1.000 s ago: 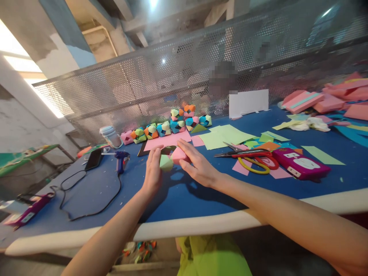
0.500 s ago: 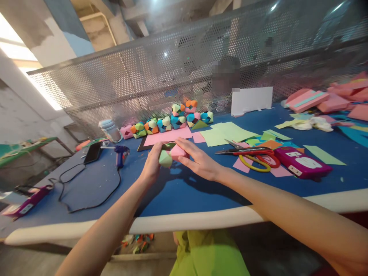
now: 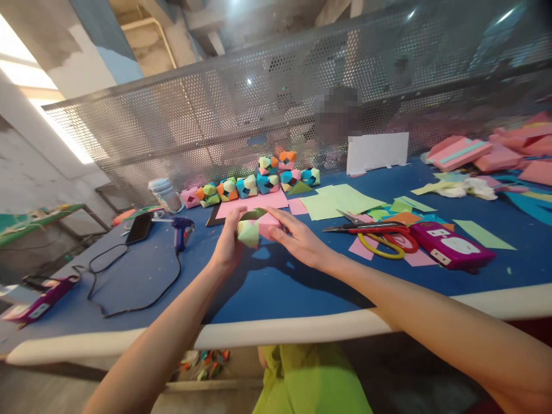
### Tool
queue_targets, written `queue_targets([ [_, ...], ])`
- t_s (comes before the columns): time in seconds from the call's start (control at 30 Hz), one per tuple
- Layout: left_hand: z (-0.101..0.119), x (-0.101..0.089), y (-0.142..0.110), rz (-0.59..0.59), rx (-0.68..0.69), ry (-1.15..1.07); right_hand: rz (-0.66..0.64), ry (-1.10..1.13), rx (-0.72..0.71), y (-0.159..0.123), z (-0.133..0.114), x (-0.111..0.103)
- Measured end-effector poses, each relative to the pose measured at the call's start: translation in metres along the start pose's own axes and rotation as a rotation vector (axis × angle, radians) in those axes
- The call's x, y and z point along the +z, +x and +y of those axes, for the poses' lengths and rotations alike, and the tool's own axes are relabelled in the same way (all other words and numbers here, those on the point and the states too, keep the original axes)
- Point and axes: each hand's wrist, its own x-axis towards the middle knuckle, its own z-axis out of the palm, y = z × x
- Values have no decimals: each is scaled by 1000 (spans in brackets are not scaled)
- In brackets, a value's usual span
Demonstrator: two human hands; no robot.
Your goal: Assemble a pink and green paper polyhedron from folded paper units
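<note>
My left hand (image 3: 227,244) and my right hand (image 3: 301,240) hold a folded paper piece (image 3: 255,228), green and pink, between them just above the blue table (image 3: 276,287). Left fingers curl around its left side. Right fingers lie stretched along its right side, pressed against the pink face. Behind the hands lies a pink sheet (image 3: 254,203), and farther back a row of finished multicoloured paper balls (image 3: 259,181) stands along the mesh fence.
Scissors with red and yellow handles (image 3: 379,234) and a magenta box (image 3: 452,246) lie to the right among green sheets (image 3: 340,200). A glue gun (image 3: 181,228) with its black cord, a phone (image 3: 138,228) and a jar (image 3: 164,195) sit at left. Pink stacks (image 3: 483,152) far right.
Both hands have lifted and turned the paper piece slightly; its green flap now shows on top. The hands stay in the same spot.
</note>
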Motion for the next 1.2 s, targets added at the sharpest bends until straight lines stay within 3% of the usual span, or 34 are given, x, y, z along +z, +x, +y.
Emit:
queue_targets([
  [0.17,7,-3,0,-102,-14,-79,43,78,96,0,-7,-1],
  [0.33,6,-9,4,-151,-4,-34,65,64,85,1,-8,-6],
  [0.6,-4,-13,5,-142,181,63,80,74,100,1,-9,-5],
  [0.87,-3,-17,3,-204,206,252,99,113,174,1,-14,-7],
  [1.2,-1,-18,-2,-176,261,372,102,77,102,1,-9,-6],
])
